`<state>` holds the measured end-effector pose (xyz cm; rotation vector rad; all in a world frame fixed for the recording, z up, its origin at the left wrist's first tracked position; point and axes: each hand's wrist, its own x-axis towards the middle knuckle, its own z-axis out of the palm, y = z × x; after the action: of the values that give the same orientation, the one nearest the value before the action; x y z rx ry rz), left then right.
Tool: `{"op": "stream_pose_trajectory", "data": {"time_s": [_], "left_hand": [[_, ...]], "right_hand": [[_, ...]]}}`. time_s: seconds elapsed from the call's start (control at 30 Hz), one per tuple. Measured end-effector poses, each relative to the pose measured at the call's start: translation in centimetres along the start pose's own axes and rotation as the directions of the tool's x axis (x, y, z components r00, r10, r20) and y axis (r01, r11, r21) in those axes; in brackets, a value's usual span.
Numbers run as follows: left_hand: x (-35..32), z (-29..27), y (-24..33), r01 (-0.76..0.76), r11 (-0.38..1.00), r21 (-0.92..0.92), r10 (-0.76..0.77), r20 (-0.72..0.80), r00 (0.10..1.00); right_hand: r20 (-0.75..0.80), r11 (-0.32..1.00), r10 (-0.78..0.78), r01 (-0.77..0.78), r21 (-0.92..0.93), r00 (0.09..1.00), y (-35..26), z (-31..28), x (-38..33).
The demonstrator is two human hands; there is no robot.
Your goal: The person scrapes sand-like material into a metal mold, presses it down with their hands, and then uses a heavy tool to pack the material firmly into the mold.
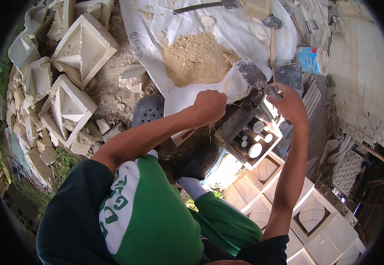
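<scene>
My right hand is wrapped round the handle of a flat-bladed trowel, its blade toward the sand-coloured powder. That powder lies heaped on a white sheet. My left hand is closed in a fist at the near edge of the sheet, below the heap; what it holds, if anything, is hidden. Below my right hand stands a dark wooden box-shaped mould with several white round pieces inside.
Cast blocks with pyramid-shaped hollows are piled at the left. More pale cast blocks stand at lower right. A hammer, a blue and white bucket and a dark board lie beyond my right hand. My shoe is beside the sheet.
</scene>
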<state>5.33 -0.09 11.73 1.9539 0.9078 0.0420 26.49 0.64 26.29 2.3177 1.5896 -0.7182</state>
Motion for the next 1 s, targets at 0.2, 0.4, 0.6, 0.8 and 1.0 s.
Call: {"op": "stream_pose_trajectory", "data": {"time_s": [0.2,0.4,0.6,0.8,1.0], "left_hand": [[-2.1,-3.3,2.0,-0.097,0.995,0.023,0.098,-0.084,0.992],[-1.5,-5.4,2.4,-0.182,0.983,0.026,0.184,-0.104,0.977],[-0.8,-9.4,4.2,-0.184,0.983,-0.002,0.180,-0.196,0.964],[0.0,-5.5,3.9,-0.115,0.993,0.004,0.114,-0.104,0.988],[-1.2,-5.9,2.8,-0.137,0.989,-0.058,0.135,-0.033,0.990]], "right_hand": [[-0.024,0.998,0.055,-0.054,0.028,0.998,-0.2,-1.8,-1.3],[0.010,0.991,0.121,-0.121,0.057,0.993,-1.4,-3.8,-1.9],[-0.113,0.999,0.031,-0.029,0.015,0.993,-1.1,-4.8,-2.2],[-0.116,0.998,0.059,-0.056,0.026,0.992,-0.6,-4.6,-2.4],[-0.056,0.998,0.022,-0.019,0.054,0.998,-1.0,-3.6,-1.9]]}}
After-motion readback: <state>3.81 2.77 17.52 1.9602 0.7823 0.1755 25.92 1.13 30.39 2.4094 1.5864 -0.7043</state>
